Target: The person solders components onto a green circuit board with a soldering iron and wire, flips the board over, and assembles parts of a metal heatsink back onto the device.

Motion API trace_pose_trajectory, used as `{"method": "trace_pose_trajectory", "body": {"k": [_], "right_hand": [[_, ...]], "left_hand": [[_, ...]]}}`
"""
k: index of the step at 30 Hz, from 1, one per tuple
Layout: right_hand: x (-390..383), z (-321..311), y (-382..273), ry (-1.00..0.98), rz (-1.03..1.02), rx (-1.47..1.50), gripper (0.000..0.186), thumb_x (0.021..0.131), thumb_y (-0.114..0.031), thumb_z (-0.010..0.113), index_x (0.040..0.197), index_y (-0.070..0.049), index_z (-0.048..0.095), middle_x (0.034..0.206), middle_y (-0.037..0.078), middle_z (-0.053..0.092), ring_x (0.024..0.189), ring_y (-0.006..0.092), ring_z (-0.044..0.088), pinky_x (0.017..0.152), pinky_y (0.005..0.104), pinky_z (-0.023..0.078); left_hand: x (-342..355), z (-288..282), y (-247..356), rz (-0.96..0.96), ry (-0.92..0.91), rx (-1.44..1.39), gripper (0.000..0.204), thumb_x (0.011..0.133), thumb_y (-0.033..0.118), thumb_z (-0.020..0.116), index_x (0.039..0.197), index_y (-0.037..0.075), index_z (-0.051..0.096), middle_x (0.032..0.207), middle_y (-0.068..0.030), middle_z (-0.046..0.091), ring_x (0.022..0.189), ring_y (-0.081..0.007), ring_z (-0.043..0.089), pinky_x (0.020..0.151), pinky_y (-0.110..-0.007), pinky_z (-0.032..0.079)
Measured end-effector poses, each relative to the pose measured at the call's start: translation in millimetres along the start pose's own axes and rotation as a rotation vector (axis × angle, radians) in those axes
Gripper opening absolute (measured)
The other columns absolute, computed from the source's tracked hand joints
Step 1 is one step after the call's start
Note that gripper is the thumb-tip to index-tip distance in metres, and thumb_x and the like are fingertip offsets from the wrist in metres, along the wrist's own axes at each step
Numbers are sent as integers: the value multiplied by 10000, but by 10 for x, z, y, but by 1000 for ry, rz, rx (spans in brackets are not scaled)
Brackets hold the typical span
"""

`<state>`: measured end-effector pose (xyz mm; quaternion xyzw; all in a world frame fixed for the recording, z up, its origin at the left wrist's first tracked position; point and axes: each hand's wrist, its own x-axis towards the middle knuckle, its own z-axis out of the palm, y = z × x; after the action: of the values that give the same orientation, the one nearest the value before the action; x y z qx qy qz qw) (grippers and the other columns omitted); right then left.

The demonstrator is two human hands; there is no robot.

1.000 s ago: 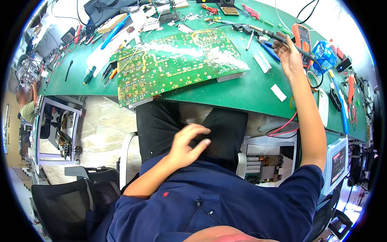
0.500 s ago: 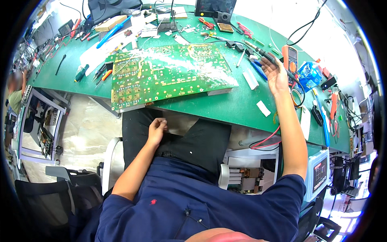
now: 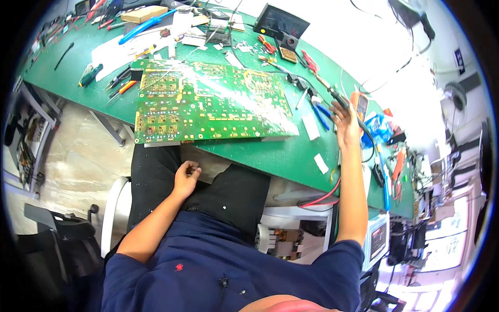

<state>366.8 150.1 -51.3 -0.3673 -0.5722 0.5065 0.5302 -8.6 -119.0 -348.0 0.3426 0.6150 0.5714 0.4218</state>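
Over the right part of the bench, my right hand (image 3: 347, 127) is turned palm up with its fingers curled around the dark handle of a soldering iron (image 3: 337, 96). The iron's tip points away to the far left, and its cable runs down past my wrist. Above my lap, my left hand (image 3: 186, 179) has loosely curled fingers, and nothing shows in it. A large green circuit board (image 3: 208, 112) lies in front of me, its near edge over the bench's front edge. Neither hand touches the board.
Blue-handled pliers (image 3: 321, 114) and a white strip (image 3: 311, 127) lie between board and right hand. An orange multimeter (image 3: 359, 101) and blue bag (image 3: 378, 127) are beyond the hand. Screwdrivers (image 3: 127, 87) lie left of the board; a small dark screen (image 3: 280, 23) stands behind.
The whole view has shifted, so the bench and board appear further left and turned a little. My right hand keeps the soldering iron, and my left hand stays above my lap.
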Motion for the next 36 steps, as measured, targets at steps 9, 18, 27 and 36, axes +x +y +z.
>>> {"method": "trace_pose_trajectory", "body": {"k": [9, 18, 27, 36], "right_hand": [[475, 62, -449, 55, 18, -177, 388, 1059, -328, 563, 1322, -44, 568, 1186, 168, 719, 1037, 253, 692, 868, 383, 501], [1756, 606, -135, 85, 51, -320, 393, 1056, -300, 553, 1335, -23, 542, 1196, 168, 723, 1080, 243, 695, 913, 370, 508], [2434, 1064, 322, 94, 64, -417, 381, 1050, -279, 588, 1343, -37, 557, 1177, 138, 733, 1073, 229, 697, 885, 357, 530], [2569, 1264, 777, 41, -18, -540, 407, 1029, -269, 654, 1386, -84, 591, 1177, 116, 727, 947, 194, 708, 768, 303, 546]], "left_hand": [[-177, 24, 385, 232, 73, 237, 295, 880, 96, 745, 1134, -16, 646, 1087, -175, 607, 962, -336, 637, 779, -405, 533], [-242, -26, 331, 221, 26, 231, 330, 902, 27, 728, 1220, -17, 651, 1258, -180, 663, 1152, -326, 634, 985, -397, 483], [-221, -212, 303, 361, -60, 374, 346, 938, 38, 703, 1279, 2, 652, 1259, -160, 675, 1148, -303, 652, 978, -407, 501], [-419, -369, 399, 303, -125, 377, 348, 940, 44, 705, 1281, 3, 651, 1253, -160, 678, 1146, -302, 653, 978, -408, 502]]}}
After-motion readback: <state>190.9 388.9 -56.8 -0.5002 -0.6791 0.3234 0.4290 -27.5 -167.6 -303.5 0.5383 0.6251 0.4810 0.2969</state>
